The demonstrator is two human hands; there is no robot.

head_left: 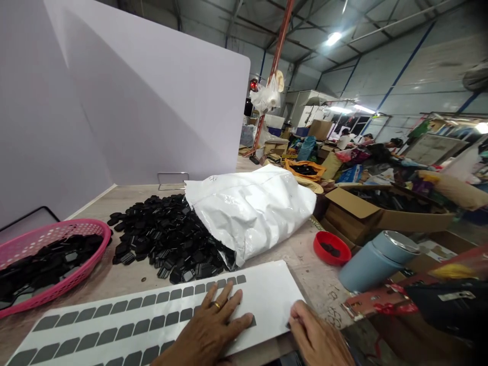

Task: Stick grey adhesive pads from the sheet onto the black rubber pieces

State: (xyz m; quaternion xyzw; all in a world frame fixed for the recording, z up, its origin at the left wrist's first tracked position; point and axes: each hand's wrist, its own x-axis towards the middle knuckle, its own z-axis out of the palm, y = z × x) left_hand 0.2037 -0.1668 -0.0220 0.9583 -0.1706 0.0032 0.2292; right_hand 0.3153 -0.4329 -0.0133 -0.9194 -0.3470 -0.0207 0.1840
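Observation:
My left hand (213,325), with a ring on one finger, lies flat with spread fingers on a white sheet (267,290) that carries rows of grey rectangular stickers (125,325). My right hand (316,338) pinches the sheet's right edge near the table's front. Beyond the sheet lies a heap of small black parts (163,239), spilling from a white plastic bag (251,203).
A pink basket (76,277) with black parts sits at the left. A red bowl (331,249) and a blue tumbler (375,259) stand at the table's right edge. White partitions (114,101) wall the back and left. Open cardboard boxes (381,211) and clutter fill the right.

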